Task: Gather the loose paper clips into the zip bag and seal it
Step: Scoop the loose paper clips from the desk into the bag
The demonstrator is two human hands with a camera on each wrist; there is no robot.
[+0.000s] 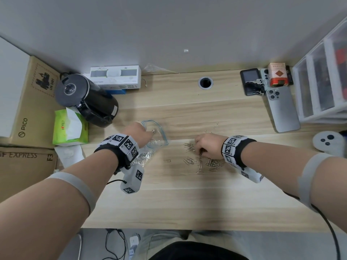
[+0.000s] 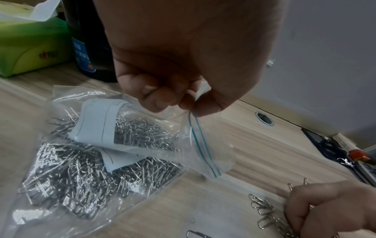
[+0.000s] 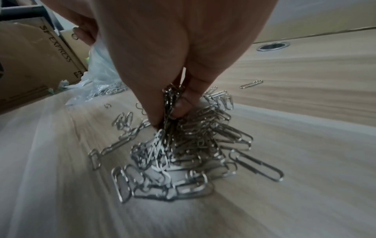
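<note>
left hand (image 2: 183,61) pinches the rim of the zip bag (image 2: 114,153) between thumb and curled fingers, mouth held up and open, blue zip line unsealed. the bag's body lies on the desk (image 1: 169,199), packed with clips too dense to count, a folded white slip (image 2: 97,122) inside hiding some. from the head view the left wrist covers much of the bag.

right hand (image 1: 208,145) is down on the pile of loose paper clips (image 3: 183,153), fingers closed around a bunch; how many it grips can't be made out, the palm blocks them. the pile sits just right of the bag, with strays around it: one lone clip (image 1: 167,161) between bag and pile, one more (image 1: 216,125) beyond.

to the left stand one black kettle (image 1: 88,98) and one green tissue pack (image 1: 69,128). far right, one phone (image 1: 281,109), partly blurred drawers (image 1: 323,81) cut off by the frame.
</note>
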